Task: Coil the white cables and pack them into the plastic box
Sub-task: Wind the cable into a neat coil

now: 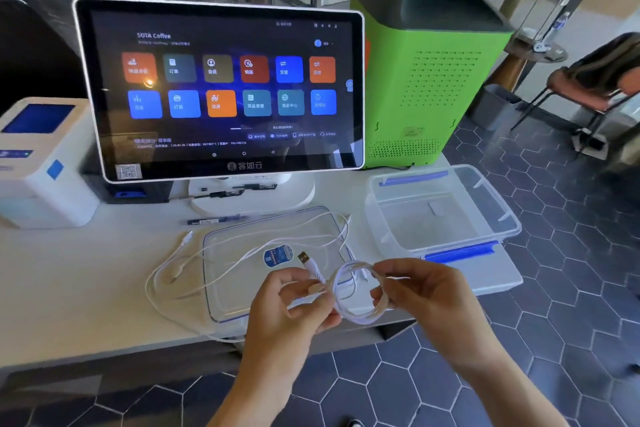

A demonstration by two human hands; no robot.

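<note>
Head view: both hands are raised over the near edge of the bench (86, 288), holding one coiled white cable (360, 295) between them. The left hand (294, 308) is closed in a pinch on the plug end, from which a USB plug (304, 258) points up and away toward the far edge; the right hand (415, 291) is closed around the right side of the coil, the loops passing through its fingers. The coil stands roughly upright, its open face toward the camera. The plastic box (485, 215), clear with blue latches and open at the top, sits at the right end of the bench, beyond and to the right of the hands, its long axis running from the near edge obliquely toward the far right corner. The right hand is the nearer to it, so the placing move probably falls to that hand, travelling forward and right over the near latch. The lid (242, 288) lies flat just left of the box, directly beyond the hands, and loose white cables (166, 274) sprawl uncoiled across it and over the bench toward the left.
</note>
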